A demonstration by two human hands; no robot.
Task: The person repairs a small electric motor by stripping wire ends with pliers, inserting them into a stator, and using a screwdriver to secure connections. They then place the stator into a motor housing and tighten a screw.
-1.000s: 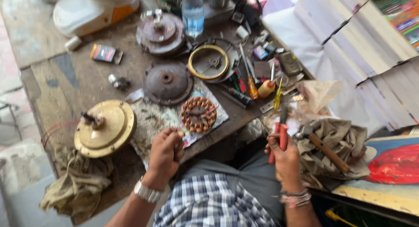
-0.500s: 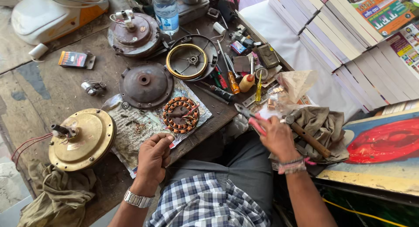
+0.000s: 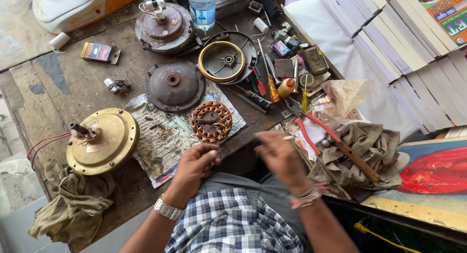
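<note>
- Up at the far edge of the bench [image 3: 58, 83], a clear plastic water bottle [image 3: 201, 7] is standing upright; how full it is I cannot tell.
- Beside the tools, a crumpled clear plastic bag [image 3: 348, 95] is lying open, with small bits showing inside that are too small to tell.
- Near the front edge, a copper-wound stator [image 3: 210, 122] is lying flat on a sheet of printed paper [image 3: 165, 141], just beyond the left hand.
- The left hand [image 3: 194, 168] is curling its fingers loosely together at the bench edge, touching the paper's rim; whether it is pinching anything is hidden.
- The right hand [image 3: 279, 158] is hovering blurred, fingers half bent, holding nothing that I can make out, just beside the red-handled pliers [image 3: 306, 126].
- The two hands are sitting near each other but apart.
</note>
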